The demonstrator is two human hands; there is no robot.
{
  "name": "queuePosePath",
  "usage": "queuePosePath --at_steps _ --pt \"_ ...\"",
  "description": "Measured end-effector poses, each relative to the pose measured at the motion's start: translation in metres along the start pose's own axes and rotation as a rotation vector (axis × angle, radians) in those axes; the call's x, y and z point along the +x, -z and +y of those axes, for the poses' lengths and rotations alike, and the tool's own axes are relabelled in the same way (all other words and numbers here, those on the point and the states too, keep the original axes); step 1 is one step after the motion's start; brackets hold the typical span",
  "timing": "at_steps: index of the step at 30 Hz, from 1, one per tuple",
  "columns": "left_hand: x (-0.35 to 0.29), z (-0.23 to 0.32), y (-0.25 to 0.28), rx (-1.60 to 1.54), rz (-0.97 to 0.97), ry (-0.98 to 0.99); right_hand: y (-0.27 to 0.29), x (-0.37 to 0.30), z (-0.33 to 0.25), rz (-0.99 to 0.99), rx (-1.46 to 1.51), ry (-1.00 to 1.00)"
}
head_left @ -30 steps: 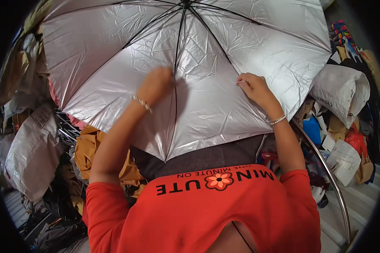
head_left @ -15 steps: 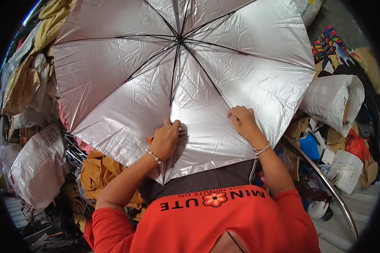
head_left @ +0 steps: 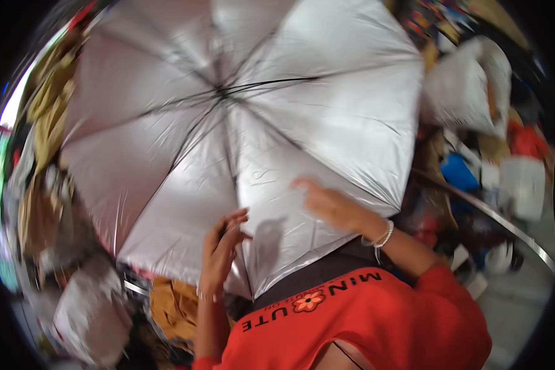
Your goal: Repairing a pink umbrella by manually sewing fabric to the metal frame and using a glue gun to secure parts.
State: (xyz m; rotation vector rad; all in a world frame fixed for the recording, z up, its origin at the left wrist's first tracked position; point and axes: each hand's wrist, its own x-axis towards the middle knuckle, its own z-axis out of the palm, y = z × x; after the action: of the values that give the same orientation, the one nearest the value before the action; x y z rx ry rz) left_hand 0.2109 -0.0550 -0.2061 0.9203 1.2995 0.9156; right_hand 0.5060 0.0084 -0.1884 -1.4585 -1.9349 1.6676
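A wide opened umbrella (head_left: 327,129) lies over my lap, its silver inner side toward me. Thin dark ribs spread from a hub (head_left: 221,92) across the cloth. Over the near panel, close to a rib, my left hand (head_left: 221,246) has its fingers loosely apart, and I see nothing held between them. Farther right, my right hand (head_left: 336,206) reaches leftward above the same panel. Motion smears its fingertips, so whether they pinch anything cannot be made out. A pale bracelet circles each wrist.
White sacks stand at left (head_left: 95,311) and upper right (head_left: 465,89). Brown-yellow cloth (head_left: 176,311) bunches beside my left arm. A metal rail (head_left: 493,216) slants along the right, near a blue item (head_left: 459,172) and a red bag (head_left: 527,142).
The view has swung, and the umbrella appears turned and shifted left. My left hand has opened; the small orange-handled tool it held no longer shows. My right hand has moved left, blurring.
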Motion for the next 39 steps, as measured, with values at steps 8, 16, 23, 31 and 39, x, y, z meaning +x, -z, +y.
queuePosePath --at_steps 8,16,23,31,39 --pt "-0.035 -0.002 -0.064 -0.376 -0.236 0.283 0.004 -0.016 -0.065 -0.397 0.267 0.613" --pt "-0.005 -0.008 -0.033 0.042 -0.148 0.170 0.137 -0.104 0.069 0.355 0.209 0.183" --pt "0.030 0.012 -0.014 0.823 -0.286 0.102 0.134 -0.223 0.290 0.561 0.755 -0.446" --pt "0.049 0.016 -0.004 0.785 -0.146 0.025 0.174 -0.300 0.444 0.973 -0.187 -0.578" --pt "0.049 0.018 -0.003 0.834 -0.105 0.183 0.211 -0.269 0.463 0.972 -0.659 -0.863"
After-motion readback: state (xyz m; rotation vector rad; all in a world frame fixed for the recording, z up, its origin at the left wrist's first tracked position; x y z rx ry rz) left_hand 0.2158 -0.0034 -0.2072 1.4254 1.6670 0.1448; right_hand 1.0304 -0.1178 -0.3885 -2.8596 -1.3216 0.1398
